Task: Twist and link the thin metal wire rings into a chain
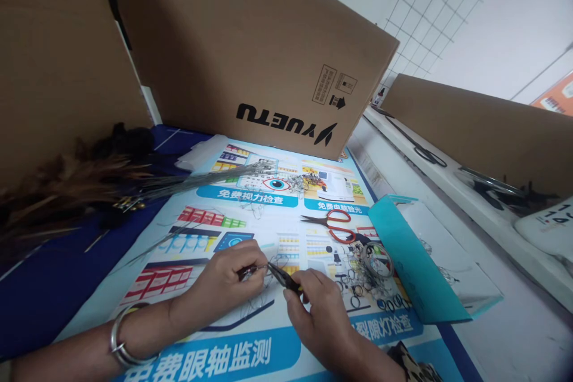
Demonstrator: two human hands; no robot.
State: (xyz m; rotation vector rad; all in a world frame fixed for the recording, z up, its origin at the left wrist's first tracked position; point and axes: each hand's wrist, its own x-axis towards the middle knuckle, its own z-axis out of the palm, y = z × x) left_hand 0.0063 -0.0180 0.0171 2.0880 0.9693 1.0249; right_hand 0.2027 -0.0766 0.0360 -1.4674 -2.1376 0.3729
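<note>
My left hand (pixel 224 283) is pinched shut on a small dark piece with thin wire at its tip, just above a printed poster (pixel 250 233). My right hand (pixel 320 316) is closed round the handles of small pliers (pixel 283 279), whose jaws meet the wire held by my left hand. A silver bangle (pixel 120 334) sits on my left wrist. A heap of small metal rings (pixel 362 277) lies just right of my right hand. Red-handled scissors (pixel 333 224) rest on the poster beyond the hands.
A bundle of thin wires (pixel 210 182) and dark feathers (pixel 67 185) lie at the left on blue cloth. Large cardboard boxes (pixel 250 42) stand behind. A teal-edged open box (pixel 425 262) sits at the right. Black scissors (pixel 425 152) lie on the neighbouring white counter.
</note>
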